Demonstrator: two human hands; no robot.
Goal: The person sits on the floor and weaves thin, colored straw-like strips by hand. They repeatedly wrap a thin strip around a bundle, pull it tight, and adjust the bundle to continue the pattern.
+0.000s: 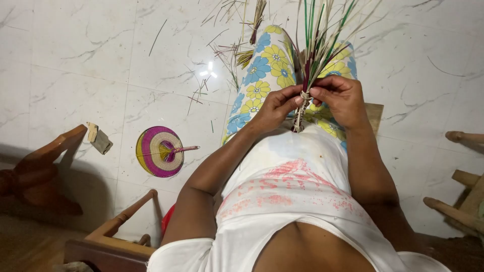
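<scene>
Here, both hands (310,103) pinching reed bundle (315,45), woven fan (159,151) on floor (65,65), stray reeds (227,50) nearby

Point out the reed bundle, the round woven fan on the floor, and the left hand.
reed bundle (316,48), head view, on the fanned-out stalks above the hands.
round woven fan (157,151), head view, on its woven face.
left hand (276,107), head view, on its back.

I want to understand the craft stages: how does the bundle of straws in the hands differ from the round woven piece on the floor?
The bundle of straws stands upright and fans out loose above a tied waist; the round woven piece lies flat and tightly woven. The left hand and right hand pinch the bundle; nobody touches the woven piece. Both show pale, green and purple straw.
</scene>
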